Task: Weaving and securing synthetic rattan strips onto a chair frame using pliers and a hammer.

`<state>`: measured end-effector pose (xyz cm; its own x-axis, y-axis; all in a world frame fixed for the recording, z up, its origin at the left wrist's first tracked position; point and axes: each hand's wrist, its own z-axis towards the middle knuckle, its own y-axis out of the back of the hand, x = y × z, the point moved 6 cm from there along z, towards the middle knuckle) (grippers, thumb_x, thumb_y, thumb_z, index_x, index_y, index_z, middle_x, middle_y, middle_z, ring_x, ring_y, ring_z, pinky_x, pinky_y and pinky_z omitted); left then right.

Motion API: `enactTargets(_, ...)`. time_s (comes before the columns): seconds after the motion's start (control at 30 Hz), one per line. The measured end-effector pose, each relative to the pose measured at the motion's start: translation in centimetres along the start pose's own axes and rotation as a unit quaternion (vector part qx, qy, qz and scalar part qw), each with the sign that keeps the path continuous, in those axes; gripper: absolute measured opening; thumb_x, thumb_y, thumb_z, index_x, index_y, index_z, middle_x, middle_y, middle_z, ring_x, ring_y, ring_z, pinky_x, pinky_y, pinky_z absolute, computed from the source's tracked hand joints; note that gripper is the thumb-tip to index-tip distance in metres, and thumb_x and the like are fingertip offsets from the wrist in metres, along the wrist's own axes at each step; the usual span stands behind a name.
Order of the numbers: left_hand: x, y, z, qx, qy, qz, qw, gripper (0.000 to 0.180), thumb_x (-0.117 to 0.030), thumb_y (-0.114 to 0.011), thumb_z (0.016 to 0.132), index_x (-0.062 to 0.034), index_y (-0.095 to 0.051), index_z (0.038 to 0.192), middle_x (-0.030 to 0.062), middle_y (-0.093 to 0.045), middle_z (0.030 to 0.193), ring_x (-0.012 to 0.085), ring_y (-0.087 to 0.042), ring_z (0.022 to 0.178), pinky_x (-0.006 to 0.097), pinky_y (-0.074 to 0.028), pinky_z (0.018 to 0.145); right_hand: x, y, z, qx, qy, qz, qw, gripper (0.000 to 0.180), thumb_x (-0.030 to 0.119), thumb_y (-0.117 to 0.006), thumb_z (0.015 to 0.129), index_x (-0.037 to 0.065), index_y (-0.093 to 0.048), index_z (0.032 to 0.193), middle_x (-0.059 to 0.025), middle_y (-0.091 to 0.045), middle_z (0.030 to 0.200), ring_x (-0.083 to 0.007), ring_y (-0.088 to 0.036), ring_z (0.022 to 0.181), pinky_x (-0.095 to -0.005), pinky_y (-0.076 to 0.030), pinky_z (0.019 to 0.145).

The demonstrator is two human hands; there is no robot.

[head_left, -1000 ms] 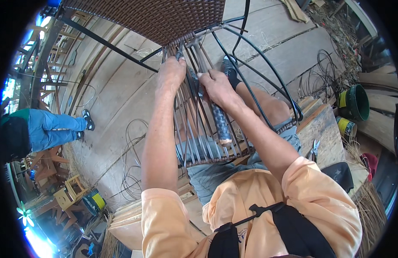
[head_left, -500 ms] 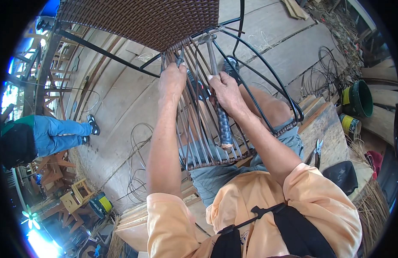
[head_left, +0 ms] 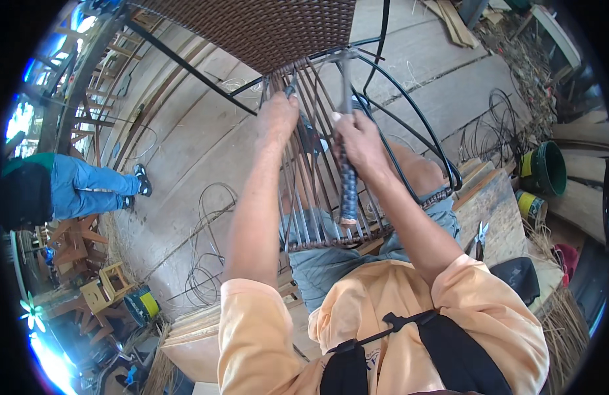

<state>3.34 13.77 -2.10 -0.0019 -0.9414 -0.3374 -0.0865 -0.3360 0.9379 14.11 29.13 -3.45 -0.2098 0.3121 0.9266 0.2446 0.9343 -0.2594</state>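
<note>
A chair with a black metal frame (head_left: 419, 99) rests across my lap, its brown woven panel (head_left: 265, 29) at the top. Long brown strands (head_left: 311, 131) run from that panel down to the bound near rail. My right hand (head_left: 362, 141) grips a hammer (head_left: 348, 187) by its wrapped, braided-looking handle, above the strands; the metal head is blurred near the panel's lower right corner. Closed just below the panel's lower edge, my left hand (head_left: 278, 117) holds a small grey metal tool (head_left: 290, 88). Only its end shows; my fist hides the rest.
Snips (head_left: 481, 237) and a black pouch (head_left: 517, 276) lie on the wooden bench to my right, with green buckets (head_left: 548, 168) beyond. Loose strand coils (head_left: 209, 243) lie on the floor to the left. Another person (head_left: 87, 187) stands farther left.
The hammer has swung from a slant to nearly straight, its head now blurred. Both hands and the chair appear slightly farther right in the picture; both grips remain closed.
</note>
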Motion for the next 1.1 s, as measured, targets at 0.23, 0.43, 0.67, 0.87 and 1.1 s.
enactTargets(0.23, -11.0, 3.6, -17.2, -0.027, -0.091, -0.207, 0.974, 0.028, -0.030, -0.046, 0.092, -0.0027, -0.046, 0.084, 0.0223, -0.058, 0.063, 0.0425, -0.058, 0.062, 0.051, -0.044, 0.052, 5.9, 6.4, -6.6, 0.026, -0.012, 0.161, 0.987, 0.028, 0.025, -0.063, 0.085, 0.004, -0.049, 0.099, -0.0102, -0.063, 0.091, -0.0159, -0.063, 0.075, -0.0261, -0.052, 0.063)
enactTargets(0.43, -15.1, 0.1, -23.5, 0.016, -0.163, -0.255, 0.953, 0.021, -0.023, -0.048, 0.090, -0.0021, -0.042, 0.091, 0.0235, -0.058, 0.063, 0.0426, -0.059, 0.061, 0.053, -0.046, 0.054, 7.2, 9.1, -10.2, 0.026, 0.027, 0.108, 0.993, 0.022, 0.019, -0.064, 0.084, 0.002, -0.052, 0.093, -0.0102, -0.062, 0.082, -0.0154, -0.059, 0.075, -0.0262, -0.048, 0.071)
enactTargets(0.67, -10.2, 1.6, -17.4, -0.038, -0.082, -0.138, 0.986, 0.027, -0.027, -0.048, 0.090, -0.0016, -0.051, 0.081, 0.0232, -0.059, 0.065, 0.0418, -0.060, 0.062, 0.052, -0.047, 0.055, 2.7, 8.5, -8.9, 0.006, -0.030, 0.037, 0.999, 0.023, 0.026, -0.059, 0.087, 0.006, -0.049, 0.092, -0.0014, -0.052, 0.070, -0.0101, -0.054, 0.056, -0.0243, -0.046, 0.048)
enactTargets(0.87, -4.0, 2.1, -7.0, -0.068, -0.029, -0.047, 0.996, 0.031, -0.025, -0.045, 0.089, 0.0044, -0.055, 0.090, 0.0312, -0.060, 0.081, 0.0447, -0.059, 0.081, 0.052, -0.044, 0.074, 1.8, 4.7, -5.9, 0.055, -0.079, 0.047, 0.994, 0.024, 0.027, -0.057, 0.087, 0.007, -0.045, 0.084, -0.0005, -0.045, 0.065, -0.0098, -0.048, 0.047, -0.0246, -0.042, 0.038)
enactTargets(1.1, -3.4, -0.6, -0.4, -0.025, 0.006, -0.036, 0.999, 0.038, -0.029, -0.044, 0.086, 0.0055, -0.058, 0.095, 0.0313, -0.059, 0.092, 0.0449, -0.057, 0.092, 0.049, -0.043, 0.083, 0.7, 2.1, -1.6, 0.068, -0.068, 0.028, 0.995, 0.028, 0.031, -0.054, 0.089, 0.008, -0.044, 0.077, -0.0010, -0.046, 0.060, -0.0091, -0.045, 0.045, -0.0247, -0.039, 0.037)
